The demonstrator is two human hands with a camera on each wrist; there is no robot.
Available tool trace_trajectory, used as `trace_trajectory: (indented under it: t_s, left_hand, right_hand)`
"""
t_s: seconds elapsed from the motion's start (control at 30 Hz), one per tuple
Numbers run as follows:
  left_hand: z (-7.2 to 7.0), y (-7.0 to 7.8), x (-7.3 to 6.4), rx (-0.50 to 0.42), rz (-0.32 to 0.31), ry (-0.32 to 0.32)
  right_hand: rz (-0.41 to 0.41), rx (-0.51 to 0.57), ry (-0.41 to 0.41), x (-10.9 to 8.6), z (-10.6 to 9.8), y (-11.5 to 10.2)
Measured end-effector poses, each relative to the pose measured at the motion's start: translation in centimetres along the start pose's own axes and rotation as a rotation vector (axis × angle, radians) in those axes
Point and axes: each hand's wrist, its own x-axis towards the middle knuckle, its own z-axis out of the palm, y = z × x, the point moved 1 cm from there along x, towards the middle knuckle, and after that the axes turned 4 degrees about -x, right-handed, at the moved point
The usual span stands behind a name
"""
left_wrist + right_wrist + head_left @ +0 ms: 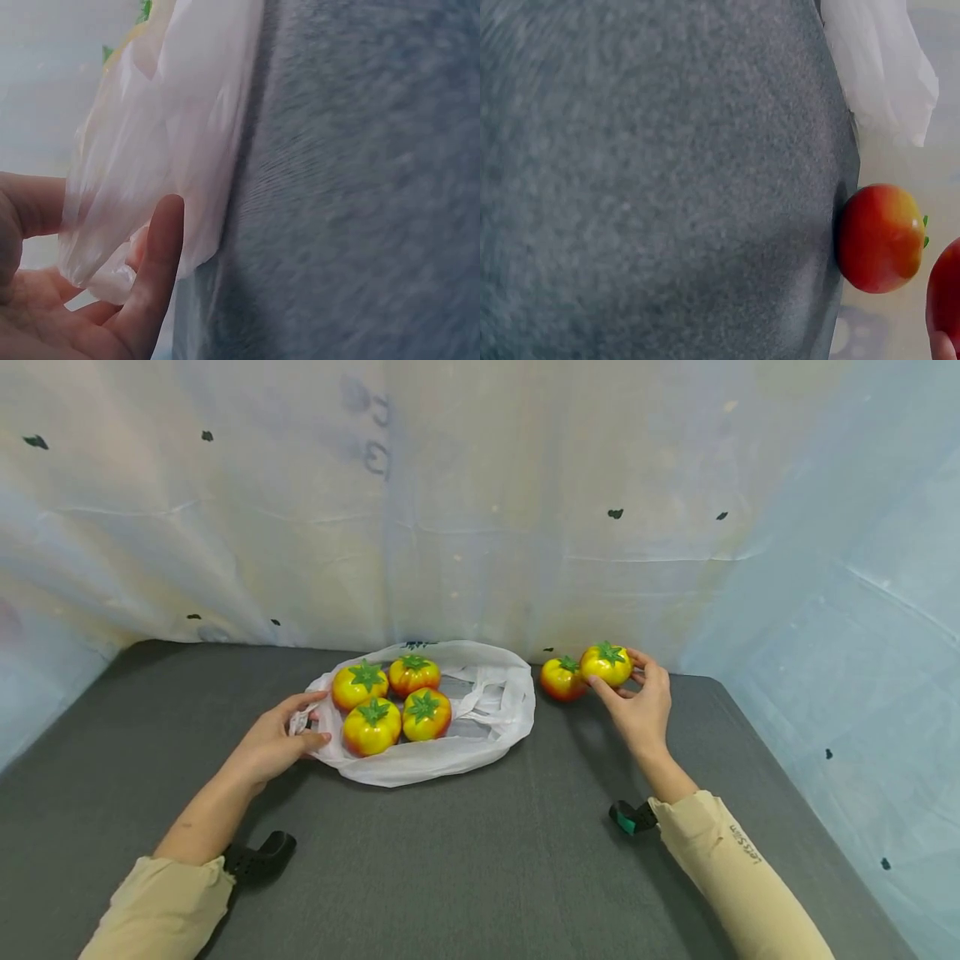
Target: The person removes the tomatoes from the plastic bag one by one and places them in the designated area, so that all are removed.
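A white plastic bag [420, 768] lies with its mouth spread wide, several yellow-and-red tomatoes [372, 727] with green leafy tops inside it. My left hand [273, 739] holds the bag's left end; in the left wrist view, fingers [161, 247] and thumb lie around the thin plastic [195, 112]. Right of the bag, my right hand [645, 693] pinches another tomato [606, 665] between thumb and fingers, raised off the cloth. One more tomato [561, 681] sits on the table just left of it. The right wrist view shows this resting tomato [881, 238] and, at its edge, part of the held one [946, 300].
Dark grey cloth covers the table [465, 877]. A pale sheet [480, 527] with dark marks hangs directly behind its far edge, and a light blue sheet [847, 693] stands along the right. The bag's handle [483, 697] lies crumpled in its right half.
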Motion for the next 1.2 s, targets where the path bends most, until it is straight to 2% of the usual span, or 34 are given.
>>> trace_trajectory:
  t_s: [0.3, 0.53, 0.83, 1.2]
  left_hand:
    - [-0.2, 0.2, 0.0, 0.010, 0.012, -0.020]
    - [-0.2, 0.2, 0.0, 0.002, 0.000, -0.016]
    - [0.0, -0.1, 0.0, -0.012, 0.007, -0.004]
    - [0.1, -0.3, 0.0, -0.016, -0.001, -0.003]
  right_hand:
    - [0.038, -0.018, 0.010, 0.4, 0.2, 0.7]
    - [0.084, -0.049, -0.014, 0.8, 0.4, 1.4]
    - [0.201, -0.095, -0.087, 0.9, 0.4, 2.1]
    - [0.294, -0.139, -0.152, 1.2, 0.7, 2.8]
